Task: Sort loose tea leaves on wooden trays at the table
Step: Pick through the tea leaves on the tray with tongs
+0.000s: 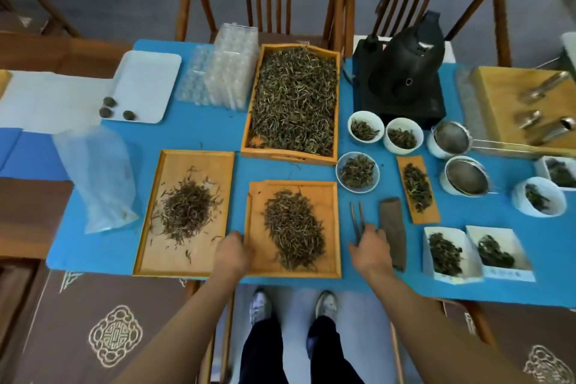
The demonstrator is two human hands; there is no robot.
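The left hand [232, 251] covers the near left corner of the middle tray [293, 271], and its fingertips cannot be seen, so its grip is hard to tell. The right hand [371, 251] hides the near ends of the tweezers [357, 221]. The writing on the paper boxes [448, 276] is too blurry to read. The white dish [542, 164] at the right is cut off by the edge. The metal tools [548, 97] on the far right board are blurry. The small dark balls [109, 102] on the white tray are too small to make out.
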